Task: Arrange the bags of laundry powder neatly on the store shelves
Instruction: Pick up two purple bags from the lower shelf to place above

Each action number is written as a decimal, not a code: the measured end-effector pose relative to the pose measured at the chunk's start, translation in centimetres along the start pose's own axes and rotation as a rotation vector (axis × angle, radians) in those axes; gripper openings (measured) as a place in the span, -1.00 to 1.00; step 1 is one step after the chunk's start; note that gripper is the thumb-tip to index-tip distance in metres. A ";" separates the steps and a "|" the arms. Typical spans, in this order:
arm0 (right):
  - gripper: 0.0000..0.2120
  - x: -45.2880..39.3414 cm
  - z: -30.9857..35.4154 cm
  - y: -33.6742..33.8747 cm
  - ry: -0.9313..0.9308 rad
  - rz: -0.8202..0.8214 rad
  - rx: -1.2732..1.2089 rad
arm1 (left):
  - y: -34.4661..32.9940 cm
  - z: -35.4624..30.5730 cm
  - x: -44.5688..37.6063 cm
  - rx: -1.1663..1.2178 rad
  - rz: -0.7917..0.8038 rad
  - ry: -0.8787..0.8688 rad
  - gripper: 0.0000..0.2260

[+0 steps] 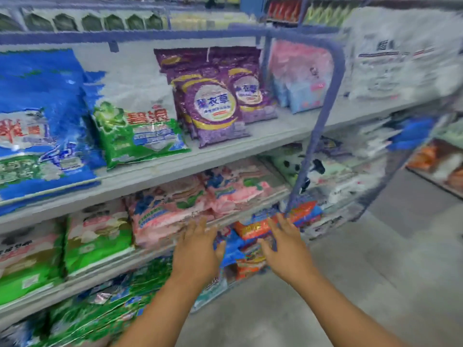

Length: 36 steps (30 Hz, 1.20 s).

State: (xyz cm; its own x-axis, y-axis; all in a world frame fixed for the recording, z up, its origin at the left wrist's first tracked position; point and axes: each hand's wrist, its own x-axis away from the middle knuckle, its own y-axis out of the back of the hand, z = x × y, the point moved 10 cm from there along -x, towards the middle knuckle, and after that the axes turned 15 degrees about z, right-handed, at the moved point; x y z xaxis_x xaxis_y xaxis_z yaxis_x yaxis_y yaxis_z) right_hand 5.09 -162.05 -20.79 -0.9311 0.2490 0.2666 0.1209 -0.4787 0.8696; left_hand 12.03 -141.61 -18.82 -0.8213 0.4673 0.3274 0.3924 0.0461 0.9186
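Both my hands reach toward the low shelf. My left hand (198, 249) has its fingers spread and straight, just in front of the pink bags (170, 211) on the middle shelf. Spread the same way, my right hand (283, 244) hovers over a pile of orange and blue bags (253, 230) at the shelf's right end. Neither hand holds anything. Purple bags (213, 108), a green and white bag (140, 136) and big blue bags (42, 116) stand on the upper shelf.
Grey shelf boards (225, 151) run from left to right, ending at a blue metal post (323, 116). Green bags (97, 319) fill the bottom level. White bags (400, 56) hang at the right. Concrete floor (375, 271) lies to the right, with another low rack (441, 169).
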 end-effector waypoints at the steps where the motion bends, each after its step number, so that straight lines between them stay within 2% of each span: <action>1: -0.24 0.5 -2.5 1.5 -0.020 -0.010 -0.014 | -0.2 -2.6 -0.6 0.000 -0.006 -0.022 -0.46; 5: -0.31 1.6 -10.9 5.3 -0.092 0.023 -0.028 | -0.9 -11.1 -2.9 0.031 0.031 -0.070 -0.46; 9: -0.32 0.4 -16.1 7.7 -0.135 0.037 -0.077 | -1.2 -17.2 -6.2 0.041 0.040 -0.109 -0.45; 16: -0.28 -4.6 -23.1 10.1 -0.198 0.055 -0.133 | -2.2 -26.1 -14.8 0.061 0.110 -0.225 -0.46; 25: -0.35 -11.6 -31.0 15.2 -0.292 0.048 -0.127 | -2.3 -35.5 -28.2 0.144 0.188 -0.336 -0.43; 31: -0.33 -17.7 -36.9 18.3 -0.268 0.055 -0.162 | -1.6 -38.7 -35.7 0.163 0.180 -0.263 -0.41; 36: -0.33 -24.4 -41.8 21.8 -0.155 0.124 -0.143 | -1.0 -41.2 -41.5 0.220 0.189 -0.052 -0.37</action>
State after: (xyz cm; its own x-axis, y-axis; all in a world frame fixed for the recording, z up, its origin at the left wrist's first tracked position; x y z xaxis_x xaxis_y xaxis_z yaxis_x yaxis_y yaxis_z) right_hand 16.01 -213.77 -25.74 -0.8468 0.3019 0.4379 0.1710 -0.6252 0.7615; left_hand 28.70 -197.42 -24.23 -0.7050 0.5304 0.4708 0.6212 0.1416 0.7707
